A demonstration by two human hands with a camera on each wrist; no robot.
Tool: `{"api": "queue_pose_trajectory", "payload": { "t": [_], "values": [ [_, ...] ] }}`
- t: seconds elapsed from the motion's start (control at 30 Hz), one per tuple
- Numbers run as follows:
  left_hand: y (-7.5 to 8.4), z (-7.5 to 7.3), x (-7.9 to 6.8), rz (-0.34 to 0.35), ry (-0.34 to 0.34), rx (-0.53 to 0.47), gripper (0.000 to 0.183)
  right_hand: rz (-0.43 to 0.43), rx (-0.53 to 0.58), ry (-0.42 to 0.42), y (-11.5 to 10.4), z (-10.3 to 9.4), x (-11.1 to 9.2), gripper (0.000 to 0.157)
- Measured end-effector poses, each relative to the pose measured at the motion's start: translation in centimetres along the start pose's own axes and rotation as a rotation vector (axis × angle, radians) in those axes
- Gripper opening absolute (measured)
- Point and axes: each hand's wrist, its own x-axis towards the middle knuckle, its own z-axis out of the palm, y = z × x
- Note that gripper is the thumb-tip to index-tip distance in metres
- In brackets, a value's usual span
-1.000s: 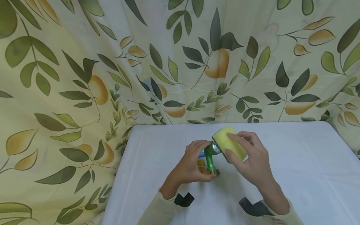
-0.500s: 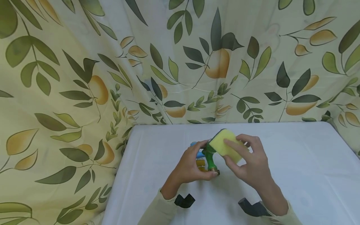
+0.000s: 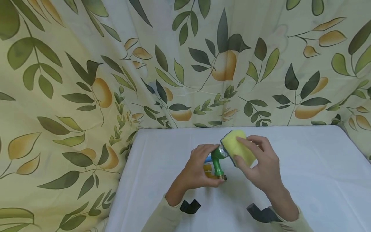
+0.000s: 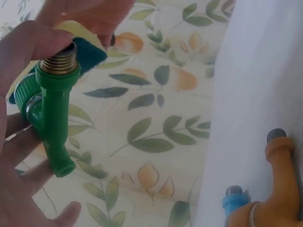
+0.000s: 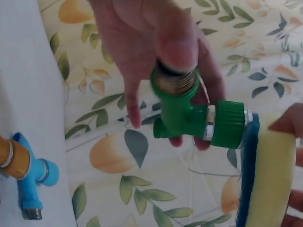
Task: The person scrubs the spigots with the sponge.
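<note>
My left hand (image 3: 189,172) grips a green plastic tap (image 3: 215,162), thumb on its brass threaded end and fingers around the far side. The tap is raised off the table in the wrist views. In my right hand (image 3: 263,162) is a yellow sponge (image 3: 239,146), pinched between thumb and fingers. Its dark scouring side (image 5: 248,170) touches the tap's ribbed green knob (image 5: 228,124), as the right wrist view shows. The left wrist view has the tap's spout (image 4: 64,168) pointing down, with the sponge partly hidden behind it.
An orange tap (image 4: 284,179) and a blue tap (image 5: 31,177) lie close together on the white-covered table (image 3: 313,167), partly hidden by my left hand in the head view. A leaf-patterned curtain (image 3: 185,64) hangs behind and to the left.
The sponge slid left over the knob, tilting the tap and showing more of the blue one, then came back up and right. My left hand keeps its grip.
</note>
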Motion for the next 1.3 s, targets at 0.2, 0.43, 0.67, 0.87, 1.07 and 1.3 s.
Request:
{"api": "queue_pose_trajectory", "payload": {
  "t": [0.2, 0.43, 0.67, 0.87, 1.07, 1.3],
  "values": [
    [0.0, -0.2, 0.1, 0.069, 0.022, 0.080, 0.095, 0.039, 0.010, -0.065, -0.3, -0.5, 0.2, 0.054],
    [-0.2, -0.2, -0.1, 0.001, -0.012, -0.163, 0.099, 0.077, 0.021, -0.098, -0.6, -0.6, 0.1, 0.057],
    [-0.5, -0.3, -0.3, 0.011, -0.044, -0.622, 0.090, 0.097, 0.056, -0.087, -0.8, -0.4, 0.0, 0.059],
    [-0.3, 0.0, 0.1, -0.047, -0.035, -1.063, 0.103, 0.100, 0.011, -0.104, -1.2, -0.2, -0.3, 0.057],
    [0.1, 0.4, 0.5, -0.079, 0.093, -1.327, 0.092, 0.188, -0.090, 0.001, -1.5, 0.4, -0.5, 0.051],
    [0.6, 1.1, 0.8, -0.104, 0.204, -1.496, 0.085, 0.194, -0.093, 0.053, -2.1, 1.4, -1.0, 0.052]
  ]
}}
